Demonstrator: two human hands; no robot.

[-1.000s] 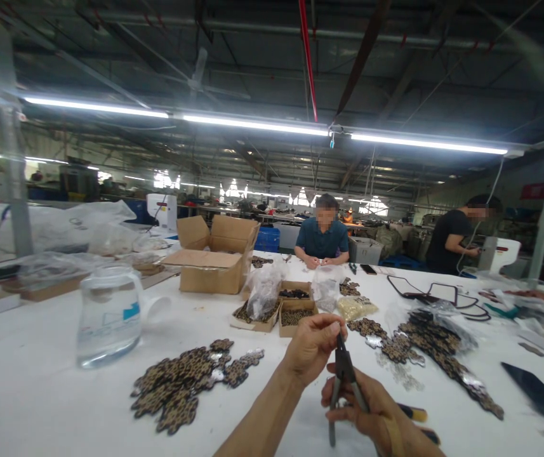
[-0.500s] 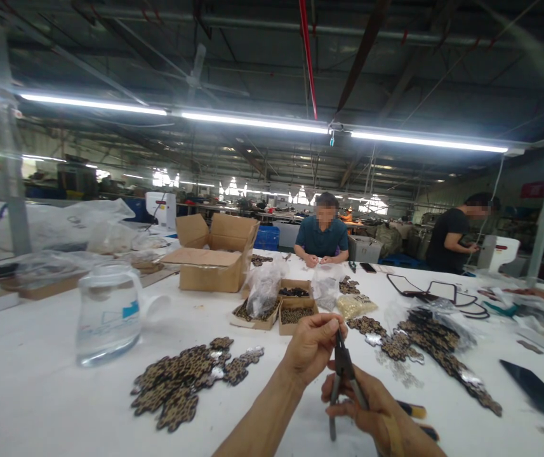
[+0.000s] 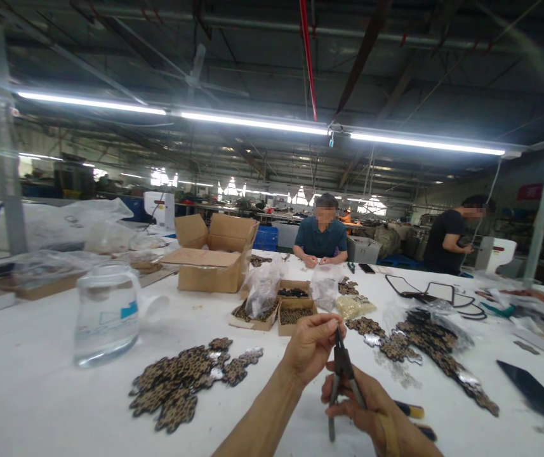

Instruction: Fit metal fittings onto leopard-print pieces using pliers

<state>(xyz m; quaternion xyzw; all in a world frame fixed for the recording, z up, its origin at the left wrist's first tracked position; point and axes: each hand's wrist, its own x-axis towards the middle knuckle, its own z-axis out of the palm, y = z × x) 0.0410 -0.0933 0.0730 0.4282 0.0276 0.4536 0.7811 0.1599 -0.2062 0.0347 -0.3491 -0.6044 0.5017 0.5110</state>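
Note:
My right hand [image 3: 364, 400] is wrapped round the handles of dark pliers [image 3: 342, 365], whose jaws point up and away. At the tip of the jaws, my left hand [image 3: 310, 346] is closed in a pinch; what its fingers hold is too small to make out. Left of my forearms lies a pile of brown-and-black patterned pieces [image 3: 176, 384]. More such pieces [image 3: 431, 339] are spread on the right, partly under clear plastic. Beyond my hands stand small cardboard boxes [image 3: 295, 315] of small metal parts.
A clear water jug [image 3: 107, 317] stands at the left of the white table [image 3: 86, 406], before an open carton [image 3: 212, 276]. One person [image 3: 322, 238] sits opposite; another [image 3: 447, 238] stands at the right. Yellow-and-black handles [image 3: 409, 409] lie beside my right wrist.

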